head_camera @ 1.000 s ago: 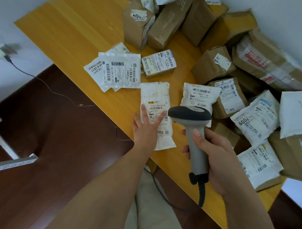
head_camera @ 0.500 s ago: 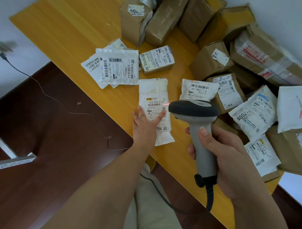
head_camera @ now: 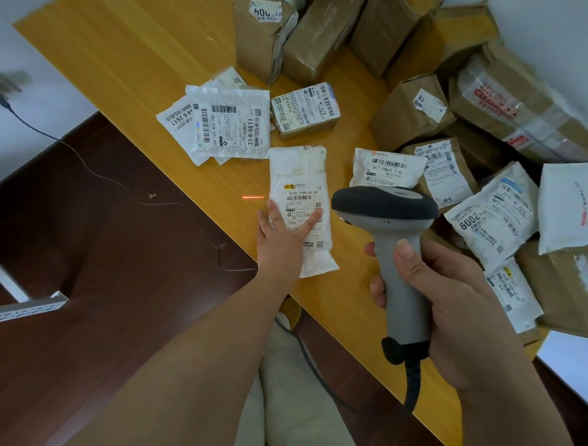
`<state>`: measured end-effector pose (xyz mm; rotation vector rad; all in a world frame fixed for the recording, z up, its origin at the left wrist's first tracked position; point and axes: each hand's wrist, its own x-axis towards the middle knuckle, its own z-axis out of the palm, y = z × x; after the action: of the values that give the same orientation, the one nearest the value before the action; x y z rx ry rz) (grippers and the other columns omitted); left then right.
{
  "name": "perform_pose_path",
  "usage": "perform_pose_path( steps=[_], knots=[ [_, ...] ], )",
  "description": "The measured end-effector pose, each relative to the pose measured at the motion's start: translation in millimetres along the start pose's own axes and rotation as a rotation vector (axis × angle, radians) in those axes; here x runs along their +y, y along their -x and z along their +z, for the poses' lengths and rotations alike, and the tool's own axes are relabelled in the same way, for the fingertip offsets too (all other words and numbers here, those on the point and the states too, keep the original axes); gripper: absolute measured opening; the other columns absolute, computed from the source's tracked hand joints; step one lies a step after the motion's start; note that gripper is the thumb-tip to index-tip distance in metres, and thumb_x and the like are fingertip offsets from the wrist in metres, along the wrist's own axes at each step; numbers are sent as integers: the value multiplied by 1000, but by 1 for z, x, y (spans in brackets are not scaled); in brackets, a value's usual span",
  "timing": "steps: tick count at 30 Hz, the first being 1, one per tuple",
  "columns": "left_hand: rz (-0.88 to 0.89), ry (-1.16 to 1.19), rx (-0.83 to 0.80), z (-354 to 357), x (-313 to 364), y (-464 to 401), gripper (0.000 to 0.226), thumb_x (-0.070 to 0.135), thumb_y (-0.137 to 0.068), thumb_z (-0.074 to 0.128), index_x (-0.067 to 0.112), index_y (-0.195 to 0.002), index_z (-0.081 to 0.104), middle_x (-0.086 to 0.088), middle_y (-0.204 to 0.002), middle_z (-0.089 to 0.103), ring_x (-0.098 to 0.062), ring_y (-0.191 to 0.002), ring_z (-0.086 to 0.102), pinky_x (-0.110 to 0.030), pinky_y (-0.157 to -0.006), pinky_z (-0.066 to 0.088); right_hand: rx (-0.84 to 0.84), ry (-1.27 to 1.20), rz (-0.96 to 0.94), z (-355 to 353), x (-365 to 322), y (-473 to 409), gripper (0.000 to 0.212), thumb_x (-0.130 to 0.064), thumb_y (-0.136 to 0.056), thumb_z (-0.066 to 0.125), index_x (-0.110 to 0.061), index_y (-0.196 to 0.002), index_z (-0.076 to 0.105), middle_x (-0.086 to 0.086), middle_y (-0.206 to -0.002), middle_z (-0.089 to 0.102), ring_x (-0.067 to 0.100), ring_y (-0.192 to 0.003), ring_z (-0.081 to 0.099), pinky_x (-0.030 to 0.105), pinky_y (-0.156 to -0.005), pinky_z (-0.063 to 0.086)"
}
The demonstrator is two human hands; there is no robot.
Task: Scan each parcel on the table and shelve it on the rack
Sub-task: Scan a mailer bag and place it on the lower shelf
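A long white parcel is pinned flat on the wooden worktop by the left hand, whose straight, spread fingers are pressed on the lower part of its label; "502D T09B-69 69" can be read just beyond the fingertips. A grey barcode scanner is gripped by its handle in the right hand, with the dark head held just right of the left hand. A short red scan line is thrown on bare wood just left of the parcel, off its barcode. Beyond the left hand, flat white mailers marked "71-6-6611" and "4-6-2611" are overlapped beside a small labelled box. Beyond the scanner head a white pouch reading "5C7-P802 T70" is partly hidden. Right of the right hand a bag marked "2009" is seen among crowded brown cartons, two tagged "82" and "404".
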<state>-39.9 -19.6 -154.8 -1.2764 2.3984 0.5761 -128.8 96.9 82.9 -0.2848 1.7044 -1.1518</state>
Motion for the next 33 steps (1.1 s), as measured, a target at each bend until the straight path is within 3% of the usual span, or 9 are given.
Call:
perform_pose_path(
  steps=[6,9,11,14,16,20,23,29,33],
  knots=[
    [-17,11,25,0,1,2,90,30,-100,50,54,-136,-29,-27,-155,-23,-51,-144,-12,-54,-118,16,-24,-53,-26,-1,2,1,37,-44,-71,65,-18,-95,76,7,-94,73,16,-65,65,23,-58,54],
    [-62,62,163,1,1,6,91,29,-97,56,45,-146,-20,-23,-155,10,-43,-142,19,-47,-113,30,-33,-67,-37,-2,12,-6,27,-42,-75,64,-27,-92,77,9,-93,73,17,-66,65,25,-61,56],
    [-208,164,248,3,-1,7,87,39,-89,66,26,-151,5,-16,-137,36,-31,-125,39,-40,-103,38,-40,-65,-30,0,19,-14,28,-38,-78,64,-24,-98,76,7,-101,74,17,-67,66,25,-60,55],
    [-479,408,175,3,-11,7,79,55,-76,74,9,-129,38,-11,-128,40,-29,-120,39,-38,-101,36,-11,-1,13,6,30,-25,34,-35,-75,69,-21,-105,72,6,-105,74,13,-65,64,23,-58,53],
    [-514,585,109,3,-22,10,73,49,-79,75,7,-128,41,-12,-133,38,-30,-125,36,-40,-102,36,17,20,41,12,34,-28,15,-26,-80,72,-25,-95,76,13,-100,73,13,-62,59,27,-60,50],
    [-556,1410,105,-4,-55,30,40,18,-85,75,11,-114,48,-4,-115,59,-22,-106,61,-26,-71,54,49,15,-5,26,37,-17,17,-11,-90,66,-22,-104,66,5,-104,75,13,-57,54,29,-58,47],
    [-627,1799,84,-7,-88,59,24,11,-89,70,10,-104,51,-11,-114,66,-25,-97,68,-44,-80,59,38,32,-17,49,44,1,23,-7,-91,64,-17,-112,62,4,-104,75,12,-54,52,24,-52,47],
    [-528,2257,15,8,-191,146,33,-9,-95,47,0,-127,47,-16,-130,61,-34,-115,62,-59,-96,48,-42,93,-41,145,86,51,27,-7,-89,67,-19,-113,61,3,-100,75,9,-55,58,27,-58,49],
    [-529,2326,112,35,-291,236,27,-7,-95,47,10,-115,46,-11,-121,67,-30,-104,68,-53,-75,58,-142,195,-51,241,129,93,32,-13,-87,73,-25,-114,61,3,-97,75,9,-61,62,30,-65,53]
  ],
)
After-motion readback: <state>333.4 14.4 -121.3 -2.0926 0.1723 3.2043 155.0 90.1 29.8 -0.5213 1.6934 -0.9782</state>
